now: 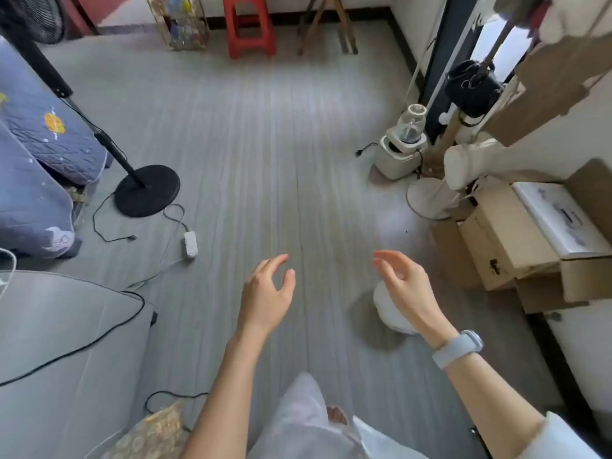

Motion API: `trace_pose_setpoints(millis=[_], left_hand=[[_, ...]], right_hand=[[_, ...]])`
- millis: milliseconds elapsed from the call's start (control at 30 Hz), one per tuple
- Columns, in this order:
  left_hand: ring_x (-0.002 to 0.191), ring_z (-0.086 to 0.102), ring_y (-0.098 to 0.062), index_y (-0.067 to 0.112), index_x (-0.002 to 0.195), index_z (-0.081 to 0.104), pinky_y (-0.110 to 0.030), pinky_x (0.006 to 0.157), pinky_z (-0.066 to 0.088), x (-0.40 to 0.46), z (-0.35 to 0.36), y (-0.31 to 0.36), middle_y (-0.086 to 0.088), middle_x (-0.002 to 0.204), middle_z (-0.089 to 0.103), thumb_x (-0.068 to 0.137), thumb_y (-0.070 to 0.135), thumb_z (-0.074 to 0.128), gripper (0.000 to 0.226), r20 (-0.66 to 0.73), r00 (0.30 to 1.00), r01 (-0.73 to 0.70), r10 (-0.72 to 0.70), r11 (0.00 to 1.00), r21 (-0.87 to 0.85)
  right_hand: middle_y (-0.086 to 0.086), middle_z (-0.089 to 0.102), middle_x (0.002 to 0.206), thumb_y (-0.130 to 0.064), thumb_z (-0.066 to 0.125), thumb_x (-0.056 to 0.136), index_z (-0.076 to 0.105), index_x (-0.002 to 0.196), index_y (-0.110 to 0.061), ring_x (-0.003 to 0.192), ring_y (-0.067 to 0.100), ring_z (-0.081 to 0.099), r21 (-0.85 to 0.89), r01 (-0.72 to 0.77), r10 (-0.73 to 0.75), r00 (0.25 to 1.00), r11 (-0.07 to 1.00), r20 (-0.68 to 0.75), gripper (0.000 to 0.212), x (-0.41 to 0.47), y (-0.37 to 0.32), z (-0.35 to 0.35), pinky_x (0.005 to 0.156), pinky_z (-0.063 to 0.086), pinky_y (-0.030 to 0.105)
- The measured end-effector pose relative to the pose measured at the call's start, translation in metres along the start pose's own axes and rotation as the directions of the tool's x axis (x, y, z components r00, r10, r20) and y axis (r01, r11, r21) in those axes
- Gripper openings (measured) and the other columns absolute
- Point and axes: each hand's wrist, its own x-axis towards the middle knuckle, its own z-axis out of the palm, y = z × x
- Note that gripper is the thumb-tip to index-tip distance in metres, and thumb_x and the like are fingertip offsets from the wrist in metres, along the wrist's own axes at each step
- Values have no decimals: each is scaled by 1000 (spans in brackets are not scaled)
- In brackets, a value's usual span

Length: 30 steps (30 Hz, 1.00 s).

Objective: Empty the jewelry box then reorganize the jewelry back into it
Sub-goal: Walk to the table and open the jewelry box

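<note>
Both hands are out in front over the grey floor (265,144), left hand (266,293) and right hand (405,289) loose-fingered, carrying nothing, seemingly mid-stride; no jewelry box in sight.

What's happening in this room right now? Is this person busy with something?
A person stands over a grey wooden floor with both arms stretched forward. The left hand and the right hand are both empty, fingers loosely spread, touching nothing. A pale watch sits on the right wrist. No jewelry box is in sight. A black fan stand is off to the left, cardboard boxes to the right.
</note>
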Motion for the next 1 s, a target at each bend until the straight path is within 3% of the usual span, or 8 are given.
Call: trace_pose_setpoints(millis=[133,300,367,533,633,867,1000], left_hand=[[114,55,-19,8,123,55,-22,94,34,44,-2,-10,-7,122,60,90,16,54,34,28,998,59,-60,997,46],[117,52,-21,8,126,53,-27,97,35,141,-16,-17,-6,126,57,92,18,51,36,31,999,4,-7,995,96],[118,51,-23,8,125,53,-29,96,35,191,-29,-17,-8,127,56,92,18,50,35,27,999,-29,26,991,132],[120,48,-23,11,127,52,-28,97,33,303,-72,-13,-5,131,53,93,21,47,36,54,997,-71,59,967,243],[118,49,-26,10,126,53,-30,96,34,378,-95,-12,-6,131,54,93,21,48,36,18,998,-59,56,961,270],[121,46,-23,12,128,51,-30,98,34,522,-92,3,-4,132,52,94,23,44,36,114,993,-61,32,962,266],[120,48,-24,10,126,53,-32,100,35,613,-79,5,-5,130,53,94,22,46,35,132,991,-45,13,971,237]], right_hand=[[-5,63,94,-11,50,91,65,104,-10,87,10,57,-93,-44,49,997,995,52,19,39,-2,19,68,34,-3],[-3,65,104,-13,48,91,63,109,-14,96,16,60,-175,17,-1,996,984,89,24,131,-27,56,88,45,28],[2,65,108,-11,49,90,62,111,-13,98,19,61,-193,42,-22,995,980,102,25,179,-44,75,90,46,33],[6,64,113,-12,49,90,59,117,-11,104,21,59,-300,99,-47,984,949,173,29,283,-97,116,86,39,23],[6,63,115,-13,48,90,59,117,-10,110,21,56,-312,147,-94,979,939,180,29,349,-126,134,91,38,25],[4,64,112,-13,46,91,60,115,-12,105,19,58,-283,41,-9,994,958,113,28,481,-149,149,88,40,24],[1,64,114,-16,45,93,59,117,-14,106,16,56,-311,2,36,993,950,114,28,570,-149,160,80,34,16]])
